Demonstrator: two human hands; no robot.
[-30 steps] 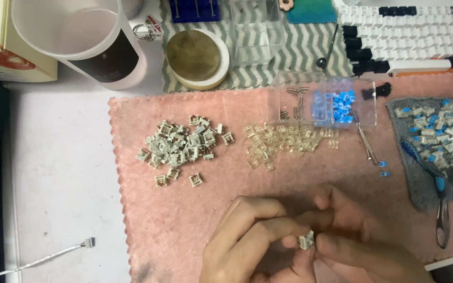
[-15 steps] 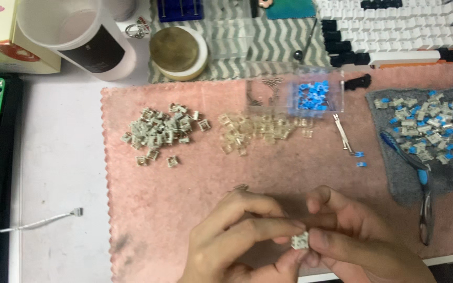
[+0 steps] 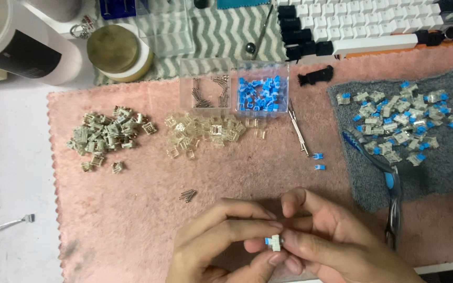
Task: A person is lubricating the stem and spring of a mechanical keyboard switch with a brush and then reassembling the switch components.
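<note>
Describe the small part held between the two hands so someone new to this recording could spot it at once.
On the pink mat, look at its lower edge, where the left hand and right hand meet. Pinched between their fingertips is a small pale switch with a blue stem. It is the only such part off the mat; the others lie on the grey cloth.

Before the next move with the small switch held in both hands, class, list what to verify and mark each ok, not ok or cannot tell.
1. Switch pinched by left hand and right hand: ok.
2. Blue stem showing on its left side: ok.
3. Stem fully seated: cannot tell.
4. Loose springs lying within view on the pink mat: ok.
5. Tweezers lying apart from the hands: ok.
</note>
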